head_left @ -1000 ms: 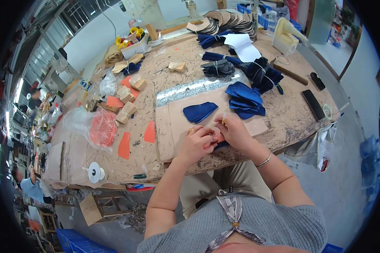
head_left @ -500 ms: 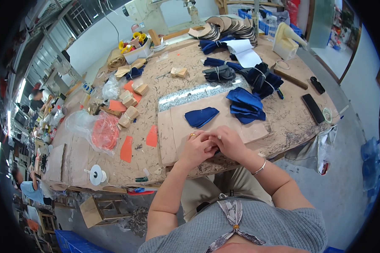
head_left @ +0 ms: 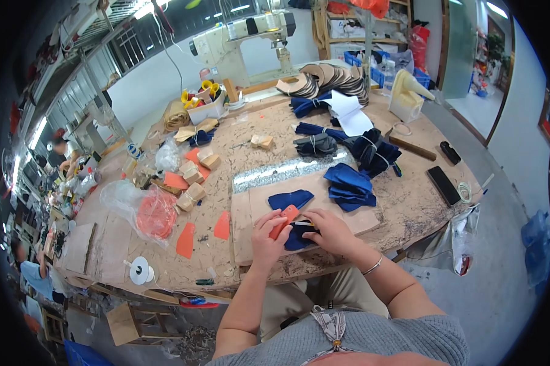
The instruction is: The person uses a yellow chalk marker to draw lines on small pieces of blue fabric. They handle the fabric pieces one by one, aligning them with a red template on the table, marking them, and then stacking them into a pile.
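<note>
My left hand (head_left: 267,239) grips an orange cut piece (head_left: 289,213) between thumb and fingers. Close beside it, my right hand (head_left: 331,232) has its fingers bent down onto a dark blue cut piece (head_left: 296,239). A thin pale strip (head_left: 304,224) lies by the right fingertips; whether they pinch it I cannot tell. Both hands are over a pale board (head_left: 253,210). Another blue piece (head_left: 290,199) rests flat on the board just beyond them. To the right sits a loose pile of blue pieces (head_left: 350,186).
Loose orange pieces (head_left: 185,241) and a plastic bag of orange pieces (head_left: 157,215) lie left. A thread spool (head_left: 142,270) is near the front edge. Tied dark bundles (head_left: 372,151), a hammer (head_left: 412,147) and a black phone (head_left: 444,185) are right. A sewing machine (head_left: 244,46) stands behind.
My hands have moved apart from being close together. An orange piece now shows in the left hand, and the blue piece below them is more exposed. The view has tilted up.
</note>
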Demonstrator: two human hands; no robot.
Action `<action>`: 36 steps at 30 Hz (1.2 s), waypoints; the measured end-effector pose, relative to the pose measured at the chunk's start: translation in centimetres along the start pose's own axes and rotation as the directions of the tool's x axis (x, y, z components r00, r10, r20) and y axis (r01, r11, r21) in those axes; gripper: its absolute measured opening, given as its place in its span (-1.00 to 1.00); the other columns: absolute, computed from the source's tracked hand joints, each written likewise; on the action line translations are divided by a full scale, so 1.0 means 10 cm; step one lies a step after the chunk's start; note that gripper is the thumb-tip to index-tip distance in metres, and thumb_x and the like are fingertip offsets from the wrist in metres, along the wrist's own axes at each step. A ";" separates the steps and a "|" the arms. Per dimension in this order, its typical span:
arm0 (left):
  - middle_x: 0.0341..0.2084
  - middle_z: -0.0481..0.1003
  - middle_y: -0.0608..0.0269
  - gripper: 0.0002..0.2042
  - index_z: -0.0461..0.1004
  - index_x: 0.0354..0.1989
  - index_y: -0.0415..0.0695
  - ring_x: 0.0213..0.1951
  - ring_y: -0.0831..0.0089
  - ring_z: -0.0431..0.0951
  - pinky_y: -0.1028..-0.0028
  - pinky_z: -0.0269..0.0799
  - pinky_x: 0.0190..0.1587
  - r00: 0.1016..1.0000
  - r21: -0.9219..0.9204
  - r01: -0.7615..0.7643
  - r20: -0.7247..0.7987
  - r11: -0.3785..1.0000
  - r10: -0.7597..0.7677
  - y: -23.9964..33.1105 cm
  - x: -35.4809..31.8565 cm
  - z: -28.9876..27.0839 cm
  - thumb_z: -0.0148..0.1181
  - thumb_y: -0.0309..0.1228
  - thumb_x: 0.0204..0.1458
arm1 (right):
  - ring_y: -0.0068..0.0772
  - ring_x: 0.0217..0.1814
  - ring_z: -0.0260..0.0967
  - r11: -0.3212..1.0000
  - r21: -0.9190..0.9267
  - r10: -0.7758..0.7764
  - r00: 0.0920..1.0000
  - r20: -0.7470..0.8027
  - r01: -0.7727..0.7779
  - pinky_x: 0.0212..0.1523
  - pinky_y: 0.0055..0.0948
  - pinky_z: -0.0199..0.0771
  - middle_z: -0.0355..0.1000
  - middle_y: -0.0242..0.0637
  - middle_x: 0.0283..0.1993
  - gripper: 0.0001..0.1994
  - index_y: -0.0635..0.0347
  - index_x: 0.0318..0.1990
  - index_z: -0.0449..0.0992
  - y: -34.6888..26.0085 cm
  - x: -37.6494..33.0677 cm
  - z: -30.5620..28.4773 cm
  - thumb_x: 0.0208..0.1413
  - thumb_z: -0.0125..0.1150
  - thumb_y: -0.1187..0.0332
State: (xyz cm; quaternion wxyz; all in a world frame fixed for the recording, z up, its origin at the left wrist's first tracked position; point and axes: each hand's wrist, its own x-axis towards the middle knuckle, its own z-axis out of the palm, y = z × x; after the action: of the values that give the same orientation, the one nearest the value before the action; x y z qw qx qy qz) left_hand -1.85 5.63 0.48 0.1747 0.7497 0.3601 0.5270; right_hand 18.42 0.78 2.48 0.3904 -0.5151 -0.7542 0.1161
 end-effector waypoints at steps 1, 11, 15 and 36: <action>0.00 0.54 0.12 -0.76 0.61 -0.17 -0.14 0.02 0.23 0.54 0.32 0.44 0.12 0.997 -0.046 0.055 -0.050 0.997 -0.057 0.01 -0.03 -0.01 0.40 -0.53 -0.06 | 0.02 0.09 0.39 1.000 -0.026 -0.006 1.000 0.014 0.006 0.07 -0.13 0.42 0.45 -0.11 0.02 -0.60 0.19 0.03 0.49 0.03 0.01 0.05 0.02 0.38 0.33; 0.00 0.52 0.06 -0.79 0.58 -0.15 -0.21 0.04 0.26 0.53 0.34 0.45 0.12 0.968 -0.176 0.101 -0.211 0.979 -0.138 -0.05 -0.18 -0.08 0.34 -0.54 0.01 | -0.23 -0.42 0.44 0.948 0.261 0.213 0.972 -0.101 -0.180 -0.35 -0.32 0.42 0.50 -0.14 -0.40 -0.88 0.23 -0.28 0.58 0.33 0.31 -0.05 0.07 0.36 0.41; 0.03 0.52 0.03 -0.73 0.59 -0.14 -0.19 0.01 0.13 0.52 0.28 0.44 0.11 0.990 0.035 -0.103 -0.095 0.994 0.106 -0.01 -0.16 -0.10 0.40 -0.51 -0.06 | -0.24 -0.24 0.54 0.910 0.290 0.382 0.867 -0.319 -0.295 -0.17 -0.40 0.48 0.56 -0.11 -0.26 -0.79 0.25 -0.11 0.60 0.65 0.47 -0.68 0.12 0.29 0.39; -0.34 0.53 0.14 -0.69 0.61 -0.24 -0.20 -0.30 0.24 0.49 0.30 0.39 -0.18 0.953 -0.735 -0.155 0.064 0.660 0.296 1.35 0.51 -0.50 0.26 -0.15 0.14 | -0.14 -0.14 0.41 0.970 -0.244 -0.036 0.975 -0.220 -0.020 -0.14 -0.24 0.46 0.47 -0.28 -0.23 -0.77 0.10 -0.27 0.56 0.38 -0.32 -0.17 -0.16 0.28 0.52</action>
State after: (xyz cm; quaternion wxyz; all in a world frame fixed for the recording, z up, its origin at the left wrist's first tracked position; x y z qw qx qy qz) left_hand -0.68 -0.44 14.45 0.4196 0.7031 0.0106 0.5740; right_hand 22.80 -0.67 -0.07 0.4066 -0.5659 -0.7162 -0.0378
